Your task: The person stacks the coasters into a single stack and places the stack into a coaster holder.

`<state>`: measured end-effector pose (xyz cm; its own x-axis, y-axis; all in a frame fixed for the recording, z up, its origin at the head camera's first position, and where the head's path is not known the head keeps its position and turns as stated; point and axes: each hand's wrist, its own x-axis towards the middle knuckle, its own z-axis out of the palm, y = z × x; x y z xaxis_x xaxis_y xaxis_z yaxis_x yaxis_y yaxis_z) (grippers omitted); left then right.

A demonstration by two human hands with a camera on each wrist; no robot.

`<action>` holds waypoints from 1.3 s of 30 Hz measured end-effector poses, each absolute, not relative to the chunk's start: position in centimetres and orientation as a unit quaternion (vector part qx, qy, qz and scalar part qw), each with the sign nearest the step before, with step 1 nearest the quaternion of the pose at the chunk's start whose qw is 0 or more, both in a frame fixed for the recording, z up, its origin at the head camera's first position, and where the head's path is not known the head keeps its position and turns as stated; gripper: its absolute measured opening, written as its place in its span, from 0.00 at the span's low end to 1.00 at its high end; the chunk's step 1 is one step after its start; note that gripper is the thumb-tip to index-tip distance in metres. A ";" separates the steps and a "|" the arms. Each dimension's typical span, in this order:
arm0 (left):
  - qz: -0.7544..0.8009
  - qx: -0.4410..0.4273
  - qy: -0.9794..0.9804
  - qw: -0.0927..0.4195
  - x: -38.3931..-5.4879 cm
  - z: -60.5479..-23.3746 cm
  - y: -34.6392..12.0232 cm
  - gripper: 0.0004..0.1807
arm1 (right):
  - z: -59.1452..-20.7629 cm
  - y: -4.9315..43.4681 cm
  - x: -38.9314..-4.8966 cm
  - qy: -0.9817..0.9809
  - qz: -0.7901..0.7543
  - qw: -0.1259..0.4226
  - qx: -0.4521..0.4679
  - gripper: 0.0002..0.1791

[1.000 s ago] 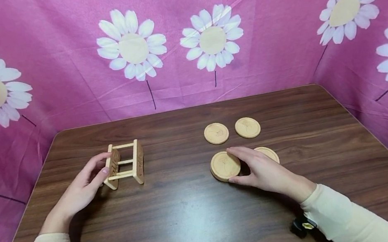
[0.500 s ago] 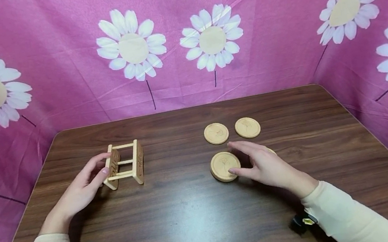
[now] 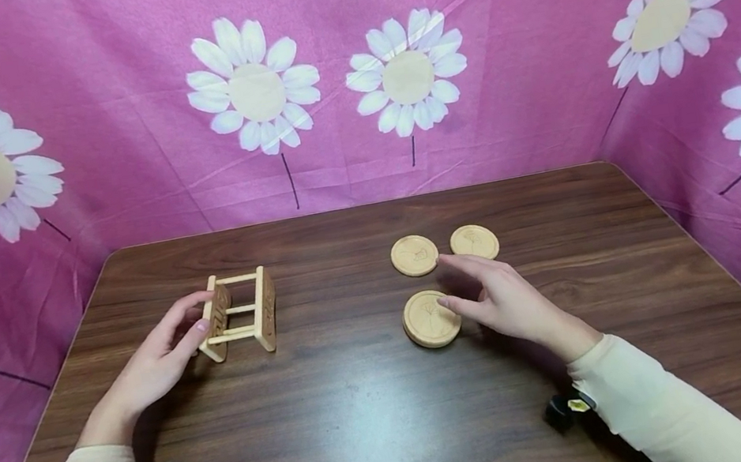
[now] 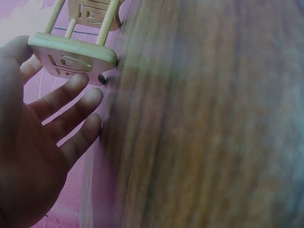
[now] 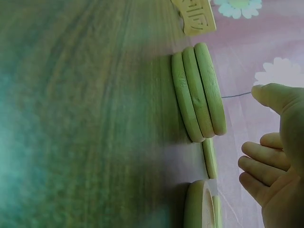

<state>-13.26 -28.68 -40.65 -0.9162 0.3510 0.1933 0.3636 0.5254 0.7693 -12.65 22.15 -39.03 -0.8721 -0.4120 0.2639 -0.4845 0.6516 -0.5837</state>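
My left hand point(image 3: 153, 363) pinches the near end panel of a small wooden coaster holder point(image 3: 265, 308), which has two carved panels joined by rods. In the left wrist view the holder point(image 4: 78, 59) sits at the fingertips. Over on the right, my right hand point(image 3: 514, 301) hovers with its fingers spread, just beside and above a stack of three round wooden coasters point(image 3: 428, 326). Seen from the right wrist, the thumb is apart from the stack point(image 5: 197, 92). Another coaster point(image 5: 194, 206) shows there, but the hand hides it in the head view.
Behind the stack lie two flat coasters, one at left point(image 3: 413, 255) and one at right point(image 3: 474, 241), each with an engraved line drawing. Everything is on a dark wood-grain table point(image 3: 342, 427). Pink cloth point(image 3: 346, 163) with printed daisies encloses the back and sides.
My right hand has let go of the stack's edge, lifted and shifted slightly away toward the back, covering the coaster beside the stack. The left hand and holder stay put.
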 end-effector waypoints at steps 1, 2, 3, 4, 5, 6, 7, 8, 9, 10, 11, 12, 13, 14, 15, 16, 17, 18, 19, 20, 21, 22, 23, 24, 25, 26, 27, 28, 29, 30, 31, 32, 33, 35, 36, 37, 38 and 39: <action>-0.442 -0.204 -0.873 0.007 -13.3 -40.7 -28.7 0.23 | -39.0 22.1 -12.8 -0.909 0.331 0.057 0.245 0.34; -0.442 -0.204 -0.873 0.007 -13.2 -40.7 -28.7 0.23 | -39.0 22.1 -12.9 -0.912 0.327 0.060 0.242 0.34; -0.442 -0.204 -0.873 0.007 -13.2 -40.7 -28.7 0.23 | -39.0 22.1 -13.0 -0.914 0.322 0.062 0.238 0.34; -0.443 -0.204 -0.873 0.007 -13.2 -40.7 -28.7 0.23 | -39.0 22.1 -13.1 -0.916 0.318 0.061 0.234 0.34; -0.443 -0.204 -0.873 0.007 -13.2 -40.6 -28.7 0.23 | -39.0 22.1 -13.2 -0.918 0.317 0.059 0.231 0.35; -0.443 -0.205 -0.873 0.007 -13.2 -40.6 -28.7 0.22 | -39.0 22.2 -13.4 -0.919 0.318 0.056 0.227 0.35; -0.443 -0.205 -0.873 0.007 -13.2 -40.6 -28.8 0.22 | -39.0 22.2 -13.5 -0.919 0.320 0.052 0.224 0.35; -0.443 -0.206 -0.872 0.007 -13.2 -40.6 -28.8 0.22 | -39.0 22.2 -13.7 -0.920 0.321 0.049 0.221 0.35; -0.444 -0.206 -0.872 0.006 -13.2 -40.6 -28.8 0.22 | -39.1 22.3 -13.9 -0.920 0.323 0.045 0.218 0.35; -0.444 -0.206 -0.872 0.006 -13.2 -40.6 -28.8 0.23 | -39.1 22.3 -14.1 -0.920 0.324 0.041 0.215 0.36; -0.444 -0.206 -0.872 0.006 -13.2 -40.7 -28.8 0.23 | -39.1 22.4 -14.3 -0.920 0.325 0.038 0.214 0.36; -0.444 -0.206 -0.872 0.005 -13.2 -40.7 -28.8 0.23 | -39.2 22.4 -14.5 -0.920 0.326 0.036 0.214 0.36; -0.444 -0.206 -0.872 0.005 -13.2 -40.7 -28.8 0.23 | -39.2 22.4 -14.7 -0.920 0.326 0.034 0.214 0.36; -0.443 -0.205 -0.872 0.004 -13.2 -40.7 -28.8 0.23 | -39.3 22.4 -14.9 -0.921 0.325 0.032 0.214 0.36; -0.443 -0.205 -0.873 0.004 -13.2 -40.7 -28.8 0.23 | -39.3 22.4 -15.1 -0.921 0.325 0.029 0.213 0.36; -0.443 -0.205 -0.873 0.003 -13.2 -40.7 -28.8 0.23 | -39.4 22.4 -15.2 -0.921 0.325 0.027 0.212 0.37; -0.443 -0.204 -0.873 0.003 -13.2 -40.8 -28.8 0.23 | -39.4 22.4 -15.4 -0.922 0.325 0.023 0.211 0.37; -0.443 -0.204 -0.873 0.003 -13.2 -40.8 -28.8 0.23 | -39.4 22.4 -15.5 -0.922 0.324 0.020 0.210 0.38; -0.443 -0.204 -0.873 0.003 -13.2 -40.8 -28.8 0.23 | -39.4 22.4 -15.7 -0.923 0.323 0.016 0.208 0.39; -0.443 -0.204 -0.873 0.004 -13.2 -40.8 -28.8 0.23 | -39.4 22.4 -15.8 -0.924 0.322 0.012 0.207 0.39; -0.443 -0.204 -0.873 0.004 -13.2 -40.8 -28.8 0.23 | -39.4 22.3 -16.0 -0.925 0.320 0.007 0.206 0.40; -0.443 -0.204 -0.873 0.004 -13.2 -40.7 -28.8 0.23 | -39.4 22.3 -16.1 -0.926 0.317 0.004 0.205 0.41; -0.443 -0.204 -0.873 0.004 -13.2 -40.7 -28.8 0.23 | -39.3 22.2 -16.3 -0.927 0.314 0.001 0.205 0.41; -0.443 -0.204 -0.873 0.005 -13.2 -40.7 -28.8 0.23 | -39.3 22.1 -16.5 -0.928 0.312 0.000 0.205 0.42; -0.444 -0.204 -0.873 0.005 -13.2 -40.7 -28.8 0.23 | -39.3 22.1 -16.7 -0.928 0.309 -0.001 0.207 0.42; -0.444 -0.204 -0.873 0.005 -13.2 -40.6 -28.8 0.23 | -39.3 22.0 -16.9 -0.929 0.306 0.000 0.209 0.42; -0.444 -0.204 -0.873 0.005 -13.2 -40.6 -28.8 0.23 | -39.3 21.9 -17.1 -0.930 0.303 0.000 0.210 0.42; -0.444 -0.204 -0.873 0.004 -13.2 -40.6 -28.8 0.23 | -39.3 21.8 -17.3 -0.930 0.301 0.001 0.211 0.43; -0.444 -0.204 -0.873 0.004 -13.2 -40.6 -28.8 0.23 | -39.3 21.8 -17.4 -0.930 0.299 0.001 0.212 0.43; -0.443 -0.203 -0.873 0.004 -13.2 -40.6 -28.8 0.23 | -39.3 21.7 -17.6 -0.931 0.297 0.000 0.213 0.43; -0.443 -0.203 -0.873 0.003 -13.2 -40.6 -28.8 0.23 | -39.4 21.6 -17.8 -0.931 0.295 0.000 0.214 0.43; -0.443 -0.202 -0.873 0.002 -13.2 -40.6 -28.8 0.23 | -39.3 21.6 -17.9 -0.932 0.293 -0.002 0.214 0.44; -0.443 -0.202 -0.874 0.002 -13.2 -40.6 -28.8 0.23 | -39.3 21.5 -18.1 -0.932 0.293 -0.004 0.215 0.44; -0.443 -0.201 -0.874 0.001 -13.2 -40.5 -28.8 0.23 | -39.3 21.4 -18.4 -0.932 0.292 -0.008 0.216 0.44; -0.443 -0.201 -0.874 0.000 -13.2 -40.5 -28.8 0.23 | -39.3 21.4 -18.6 -0.932 0.290 -0.009 0.217 0.44; -0.443 -0.201 -0.874 0.000 -13.2 -40.5 -28.7 0.23 | -39.4 21.3 -18.8 -0.932 0.289 -0.010 0.217 0.44; -0.443 -0.200 -0.874 0.000 -13.2 -40.5 -28.7 0.23 | -39.4 21.3 -18.9 -0.933 0.288 -0.012 0.217 0.44; -0.442 -0.200 -0.874 0.000 -13.3 -40.5 -28.7 0.23 | -39.4 21.3 -19.1 -0.933 0.286 -0.015 0.216 0.44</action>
